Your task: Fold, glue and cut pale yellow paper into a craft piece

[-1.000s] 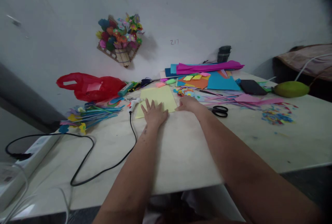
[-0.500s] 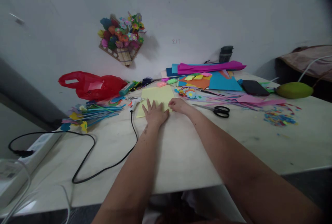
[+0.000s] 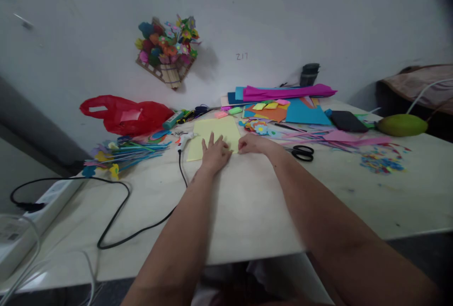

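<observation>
A pale yellow sheet of paper (image 3: 221, 129) lies on the table in front of me. My left hand (image 3: 215, 155) rests on its lower part, fingers spread, pressing nothing but the paper. At the lower right corner of the sheet, my right hand (image 3: 250, 144) is closed in a pinch on the paper's edge; its fingertips partly hide that corner. Close by on the left is a white glue gun (image 3: 183, 142), its tip over the sheet's left side. Black-handled scissors (image 3: 302, 153) lie right of my right hand, their blades mostly behind my wrist.
A black cord (image 3: 123, 209) loops across the left to a power strip (image 3: 58, 197). Foam flowers on stems (image 3: 130, 155) and a red plastic bag (image 3: 129, 116) sit left. Coloured sheets (image 3: 307, 111), a dark phone-like object (image 3: 348, 121) and paper scraps (image 3: 382, 160) are right.
My right hand has moved right along the paper to its corner, now covering the scissors' blades. My left hand has shifted slightly right, its fingers a little more bent.
</observation>
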Available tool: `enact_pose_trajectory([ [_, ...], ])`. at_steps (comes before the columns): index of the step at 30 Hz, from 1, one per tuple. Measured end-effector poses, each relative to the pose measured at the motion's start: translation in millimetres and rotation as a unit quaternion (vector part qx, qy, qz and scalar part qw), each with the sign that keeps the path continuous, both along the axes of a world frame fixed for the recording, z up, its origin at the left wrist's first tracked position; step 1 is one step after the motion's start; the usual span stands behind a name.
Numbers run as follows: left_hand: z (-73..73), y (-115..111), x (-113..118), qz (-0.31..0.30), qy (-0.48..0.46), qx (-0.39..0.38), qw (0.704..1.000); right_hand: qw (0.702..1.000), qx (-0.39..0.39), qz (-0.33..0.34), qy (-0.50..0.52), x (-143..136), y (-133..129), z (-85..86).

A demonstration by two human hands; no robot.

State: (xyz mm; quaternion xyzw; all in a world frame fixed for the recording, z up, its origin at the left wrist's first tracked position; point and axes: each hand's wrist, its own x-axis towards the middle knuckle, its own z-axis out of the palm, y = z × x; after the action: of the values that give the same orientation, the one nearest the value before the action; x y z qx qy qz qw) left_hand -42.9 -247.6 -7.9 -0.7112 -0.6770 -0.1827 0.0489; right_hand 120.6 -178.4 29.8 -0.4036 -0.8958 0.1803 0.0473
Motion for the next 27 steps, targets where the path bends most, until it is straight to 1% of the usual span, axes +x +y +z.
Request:
enact_pose_trajectory([
  [3, -0.1, 0.9, -1.9, -0.017, -0.017, -0.005, 1.0, 1.0, 0.01, 0.007, -0.002, 0.2, 0.7, -1.0],
  [8, -0.8, 3.2, -3.9, -0.01, -0.029, -0.005, 1.0, 1.0, 0.01, 0.008, -0.006, 0.0, 2.8, -3.8],
  [12, -0.8, 5.0, -3.9, 0.0, -0.019, -0.017, 1.0, 1.0, 0.012, 0.017, -0.016, 4.5, 2.9, -0.6],
  [17, -0.1, 5.1, -2.5, 0.004, -0.007, -0.025, 1.0, 1.0, -0.005, 0.01, -0.007, 11.1, 3.5, 0.7],
  [21, 1.0, 4.7, -1.0, 0.014, -0.001, -0.037, 0.999, 1.0, 0.006, 0.002, -0.003, 12.2, 5.8, -2.5],
  [27, 2.1, 4.4, 0.2, 0.021, -0.007, -0.039, 0.999, 0.999, -0.001, 0.028, 0.022, 14.4, 16.5, -10.3],
])
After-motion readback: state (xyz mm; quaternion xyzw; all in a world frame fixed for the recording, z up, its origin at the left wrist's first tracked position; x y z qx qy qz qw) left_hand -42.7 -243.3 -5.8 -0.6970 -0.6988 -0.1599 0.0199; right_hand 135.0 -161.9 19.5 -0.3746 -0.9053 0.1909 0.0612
